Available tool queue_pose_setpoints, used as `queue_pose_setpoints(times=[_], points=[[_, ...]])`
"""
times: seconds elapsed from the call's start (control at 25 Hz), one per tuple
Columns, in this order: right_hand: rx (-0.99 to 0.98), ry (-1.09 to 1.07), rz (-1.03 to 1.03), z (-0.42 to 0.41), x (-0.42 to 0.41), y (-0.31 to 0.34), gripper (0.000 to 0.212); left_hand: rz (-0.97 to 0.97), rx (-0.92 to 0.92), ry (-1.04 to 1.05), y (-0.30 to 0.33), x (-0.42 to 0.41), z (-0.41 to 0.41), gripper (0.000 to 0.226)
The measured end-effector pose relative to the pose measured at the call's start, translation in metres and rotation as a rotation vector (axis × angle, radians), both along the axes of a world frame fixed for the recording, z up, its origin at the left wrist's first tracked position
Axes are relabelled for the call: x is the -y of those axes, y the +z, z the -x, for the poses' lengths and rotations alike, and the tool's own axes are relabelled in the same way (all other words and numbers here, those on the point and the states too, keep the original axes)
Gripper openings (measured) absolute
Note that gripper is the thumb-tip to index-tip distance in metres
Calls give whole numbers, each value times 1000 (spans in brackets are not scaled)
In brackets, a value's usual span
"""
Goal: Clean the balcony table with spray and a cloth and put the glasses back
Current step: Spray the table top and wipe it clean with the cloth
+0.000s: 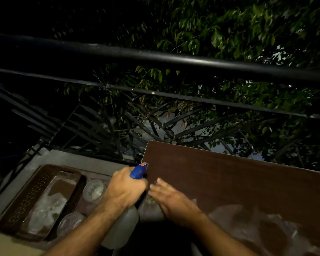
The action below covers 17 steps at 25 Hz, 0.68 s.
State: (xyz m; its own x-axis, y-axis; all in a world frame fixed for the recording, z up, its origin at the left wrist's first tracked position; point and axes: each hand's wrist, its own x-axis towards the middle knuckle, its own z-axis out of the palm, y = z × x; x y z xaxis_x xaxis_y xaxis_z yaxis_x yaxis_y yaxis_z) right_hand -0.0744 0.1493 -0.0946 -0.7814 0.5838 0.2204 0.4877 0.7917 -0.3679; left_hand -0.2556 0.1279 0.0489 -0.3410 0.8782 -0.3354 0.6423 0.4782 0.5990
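Here, left hand (125,191) clamped on sprayer (127,206) at table (229,182) left edge; right hand (171,197) flat, fingers apart, empty. Glasses (93,190) parked beside table on tray (35,200). Risk: nozzle off target, mist missing tabletop, wetting glasses.

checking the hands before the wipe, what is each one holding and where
Left hand grips the spray bottle at its neck, under the blue head; right hand holds nothing.

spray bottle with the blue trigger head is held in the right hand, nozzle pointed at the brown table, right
Not quite. The head view shows the left hand gripping the translucent spray bottle with the blue trigger head, not the right. The right hand hovers open beside it. The nozzle does point at the brown wooden table.
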Motion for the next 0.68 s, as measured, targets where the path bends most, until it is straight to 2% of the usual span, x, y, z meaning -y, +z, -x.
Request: queue_pose_setpoints(times=[0.12, 0.2, 0.24, 0.32, 0.48, 0.56, 0.68], points=[[-83, -431, 130, 6, -55, -1, 47, -17, -9, 15, -2, 7, 3, 19], [-92, -598, 161, 11, -72, -4, 47, -5, -63, 18, -4, 13, 5, 13], [-98, -613, 163, 17, -67, -5, 47, -2, -79, 22, -6, 17, 5, 11], [-97, -472, 173, 29, -42, -5, 47, -6, -72, 39, -9, 26, 4, 11], [-101, 4, 167, 20, 68, -21, 44, 21, -60, 41, -15, 59, 1, 12], [-159, 83, 168, 0, 111, -22, 41, 27, -55, 37, -12, 76, -2, 12], [-136, 89, 118, -3, 100, -14, 38, 24, -68, 93, -5, 91, -7, 15]])
